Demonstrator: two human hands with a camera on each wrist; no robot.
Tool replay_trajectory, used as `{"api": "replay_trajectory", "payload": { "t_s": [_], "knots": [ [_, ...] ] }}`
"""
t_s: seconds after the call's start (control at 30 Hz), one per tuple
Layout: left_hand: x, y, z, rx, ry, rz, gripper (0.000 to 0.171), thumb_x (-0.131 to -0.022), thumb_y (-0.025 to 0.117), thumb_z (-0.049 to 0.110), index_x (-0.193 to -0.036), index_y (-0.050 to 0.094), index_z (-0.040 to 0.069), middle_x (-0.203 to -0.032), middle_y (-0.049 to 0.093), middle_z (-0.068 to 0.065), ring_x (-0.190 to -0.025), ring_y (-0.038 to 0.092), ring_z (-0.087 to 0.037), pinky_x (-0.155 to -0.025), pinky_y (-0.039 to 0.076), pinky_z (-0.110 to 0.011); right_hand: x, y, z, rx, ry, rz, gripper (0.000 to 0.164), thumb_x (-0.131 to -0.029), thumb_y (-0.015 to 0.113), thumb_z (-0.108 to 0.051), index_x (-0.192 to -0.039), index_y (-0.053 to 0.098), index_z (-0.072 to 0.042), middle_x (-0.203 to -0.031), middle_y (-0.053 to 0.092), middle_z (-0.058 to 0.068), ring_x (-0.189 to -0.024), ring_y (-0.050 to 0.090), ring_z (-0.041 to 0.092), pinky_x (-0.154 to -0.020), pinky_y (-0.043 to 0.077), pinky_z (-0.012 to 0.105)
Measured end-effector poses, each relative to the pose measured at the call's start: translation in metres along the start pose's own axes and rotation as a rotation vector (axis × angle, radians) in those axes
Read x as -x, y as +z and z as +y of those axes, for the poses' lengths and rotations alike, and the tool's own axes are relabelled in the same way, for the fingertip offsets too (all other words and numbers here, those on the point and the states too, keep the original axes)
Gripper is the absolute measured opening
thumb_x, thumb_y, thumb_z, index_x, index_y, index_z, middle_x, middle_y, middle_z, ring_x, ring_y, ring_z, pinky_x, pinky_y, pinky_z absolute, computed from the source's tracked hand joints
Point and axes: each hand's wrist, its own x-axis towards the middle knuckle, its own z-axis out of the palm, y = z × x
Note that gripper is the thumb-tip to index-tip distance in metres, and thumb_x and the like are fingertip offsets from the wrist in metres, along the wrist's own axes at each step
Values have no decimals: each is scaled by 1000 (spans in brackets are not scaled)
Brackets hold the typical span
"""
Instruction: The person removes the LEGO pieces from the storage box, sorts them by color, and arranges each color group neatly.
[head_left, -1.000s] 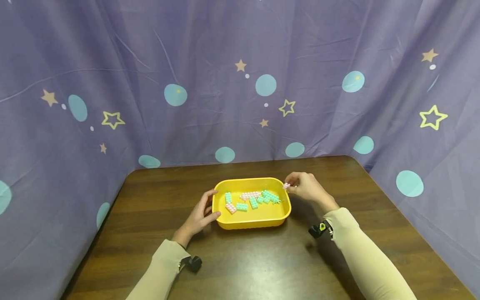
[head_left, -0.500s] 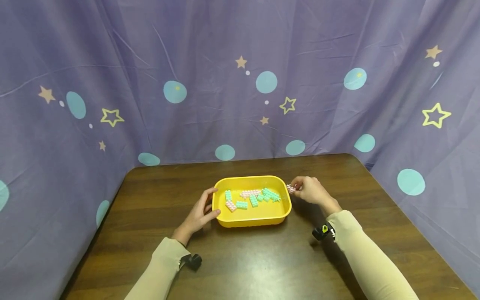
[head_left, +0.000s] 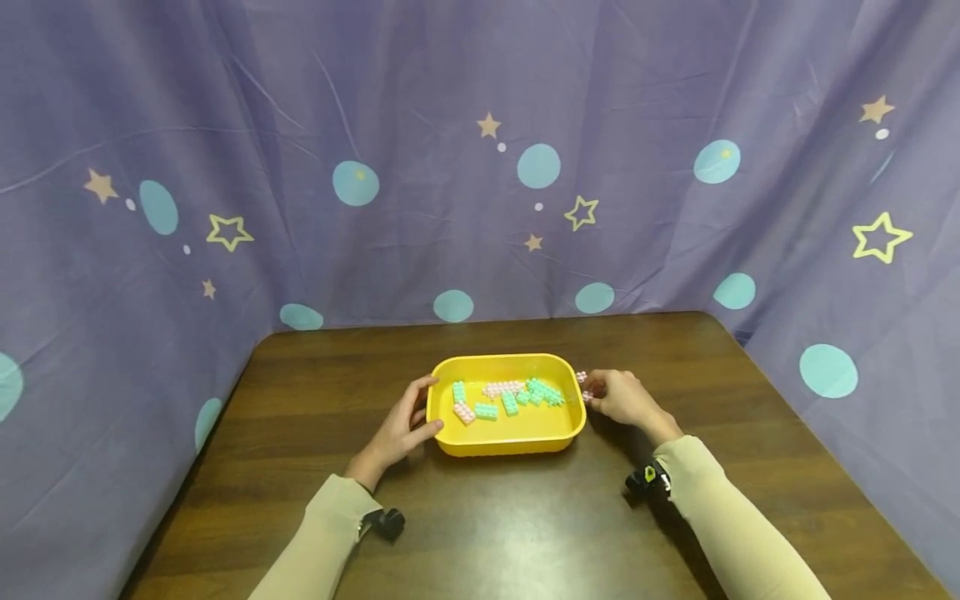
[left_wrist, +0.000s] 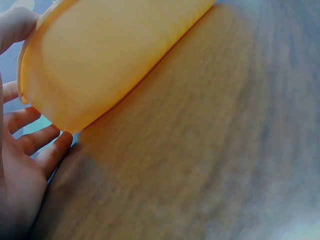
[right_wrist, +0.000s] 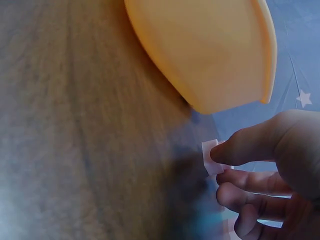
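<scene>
Yellow tray (head_left: 491,447) on the brown wood-grain worktop (head_left: 510,521), twelve o'clock lying away from me. My left hand (head_left: 395,433) spans the tray's nine o'clock end, partly open and curved about it, thumb over the rim; the left wrist view shows the fingers spread against the outer wall. My right hand (head_left: 628,398), outside the tray at three o'clock, is nearly closed, pinching a small pink block (right_wrist: 212,157) between thumb and fingertips; whether the block touches the worktop I cannot tell. A second pink piece (head_left: 581,377) shows just beside my fingers, towards eleven o'clock from them. Inside the tray: a green block (head_left: 459,392) and a studded pink block (head_left: 464,413) towards nine o'clock, a pink strip (head_left: 504,389) towards twelve, and a green cluster (head_left: 543,392) towards two. Beyond, at twelve o'clock, hangs a purple curtain (head_left: 420,92).
</scene>
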Motion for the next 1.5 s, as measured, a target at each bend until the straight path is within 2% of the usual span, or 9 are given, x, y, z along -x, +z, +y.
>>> {"api": "replay_trajectory", "payload": {
  "t_s": [0.13,0.3,0.4,0.67,1.17,1.37,1.5],
  "knots": [
    [0,1,-12,-8,9,11,68,-88,65,-4,-145,27,-6,-154,20,-31,-135,34,-52,-102,39,-62,3,3,1,0,-1,14,17,-79,75,-12,-95,72,-15,-80,68,-5,-74,61,13,-69,51,36],
    [2,1,-15,-26,6,21,66,-89,66,3,-145,30,2,-155,24,-24,-135,38,-45,-102,41,-58,4,6,2,15,5,24,18,-79,75,-12,-97,72,-16,-80,67,-4,-75,61,14,-70,51,37],
    [3,1,-14,-32,19,20,66,-90,66,4,-145,30,2,-155,25,-24,-135,38,-45,-102,42,-57,5,7,2,31,13,33,18,-78,75,-13,-96,72,-16,-79,66,-4,-75,61,15,-70,51,37],
    [2,2,25,-5,-1,-2,67,-88,64,-3,-142,26,-14,-150,21,-38,-133,33,-55,-101,39,-63,6,8,0,71,-8,59,20,-77,75,-15,-97,72,-16,-78,63,-4,-74,58,16,-65,48,37],
    [4,2,24,-1,-17,-8,67,-89,64,-2,-142,26,-13,-152,18,-36,-136,31,-54,-102,39,-62,10,11,0,65,-16,68,22,-78,77,-17,-100,73,-18,-76,62,-3,-73,54,16,-63,45,34],
    [3,1,24,-7,-10,-3,67,-89,65,-1,-142,26,-14,-152,20,-36,-135,33,-54,-102,39,-62,9,6,2,40,-26,66,24,-78,77,-18,-101,73,-18,-83,68,-3,-79,62,17,-70,51,39],
    [2,0,25,-14,-14,-4,67,-89,65,-1,-142,26,-13,-151,22,-35,-134,34,-53,-102,39,-61,7,-4,-1,-7,-27,81,24,-77,78,-15,-100,72,-14,-87,71,2,-80,66,20,-74,54,43]
  ]
}}
